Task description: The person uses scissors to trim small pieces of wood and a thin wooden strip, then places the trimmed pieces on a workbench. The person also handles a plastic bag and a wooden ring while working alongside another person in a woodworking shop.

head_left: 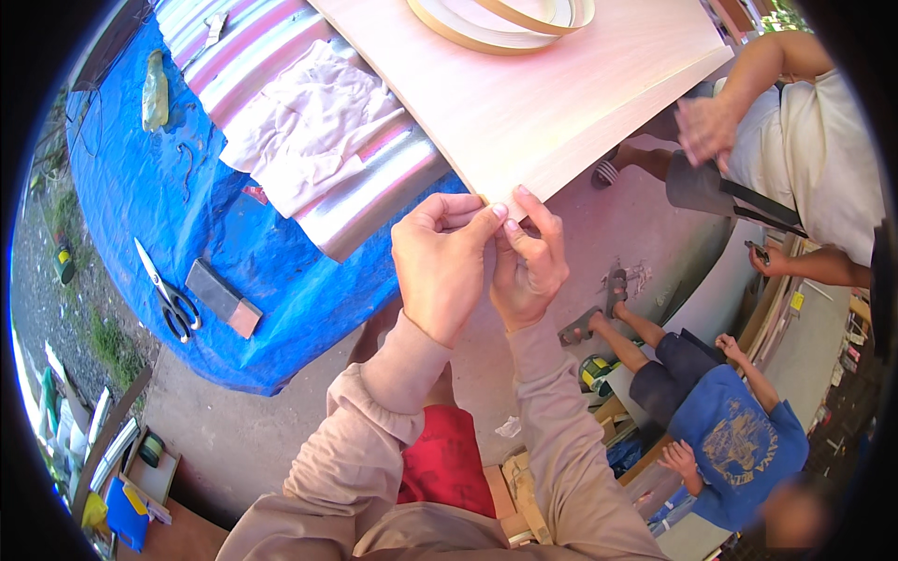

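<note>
A pale wooden board (561,122) points one corner toward me. At that corner my left hand (440,257) is closed in a pinch, thumb and forefinger pressed on the tip. Right beside it, my right hand (531,266) has its fingers bent and pinches the same corner along the edge. The two thumbs nearly touch. Whether a thin strip is also between the fingertips I cannot make out. A loose coil of edge banding (444,30), pale with a tan edge, lies on the board's far part.
A blue tarp (281,351) at left bears scissors (168,297), a dark sanding block (223,297) and a plastic bottle (155,92). A crumpled cloth (309,126) lies on corrugated metal sheet (351,210). One person (804,159) stands at right; another in a blue shirt (739,449) sits below.
</note>
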